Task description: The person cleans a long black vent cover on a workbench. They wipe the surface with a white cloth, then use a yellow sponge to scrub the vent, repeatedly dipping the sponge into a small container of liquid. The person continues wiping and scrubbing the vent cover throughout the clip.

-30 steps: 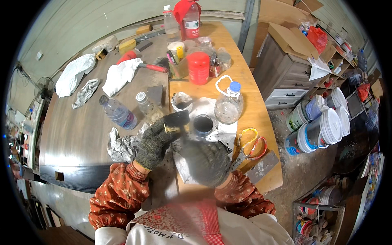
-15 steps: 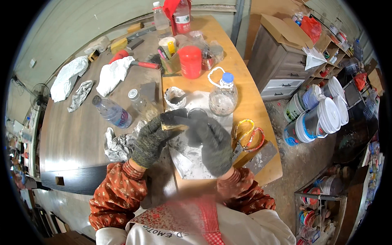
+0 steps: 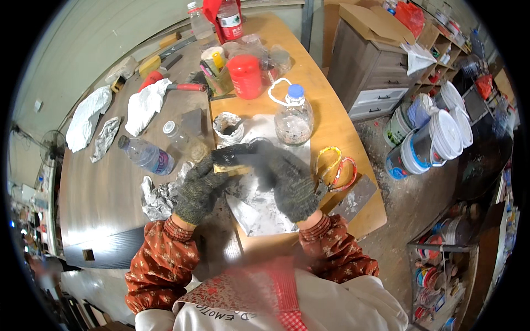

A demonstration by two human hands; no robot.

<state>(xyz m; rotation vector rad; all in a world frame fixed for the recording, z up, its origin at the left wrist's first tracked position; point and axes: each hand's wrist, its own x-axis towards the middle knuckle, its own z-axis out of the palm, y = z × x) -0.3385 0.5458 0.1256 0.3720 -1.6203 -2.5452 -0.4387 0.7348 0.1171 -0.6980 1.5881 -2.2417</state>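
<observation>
My left hand (image 3: pixel 197 193), in a dark knitted work glove, is closed on a small dark block with a yellowish edge (image 3: pixel 232 169). My right hand (image 3: pixel 293 190), gloved alike, meets the block's right end; motion smears its fingertips, so whether it grips anything is unclear. Below both hands lies a smudged white sheet (image 3: pixel 256 218) with dark specks. Just beyond them stands a white-rimmed cup (image 3: pixel 228 128) with dark stuff inside. A clear jug with a blue cap (image 3: pixel 294 118) is behind my right hand. Crumpled grey cloth (image 3: pixel 159 197) lies beside my left hand.
Scissors with yellow and red wrapped handles (image 3: pixel 337 168) and a grey flat piece (image 3: pixel 354 199) lie at the right edge. Two plastic bottles (image 3: pixel 146 155) are on the left. A red canister (image 3: pixel 245 77) stands farther back. White buckets (image 3: pixel 433 138) sit on the floor.
The view has shifted slightly. Both hands stay together at the block, which now sits less tilted; the right fingers are blurred in both pictures.
</observation>
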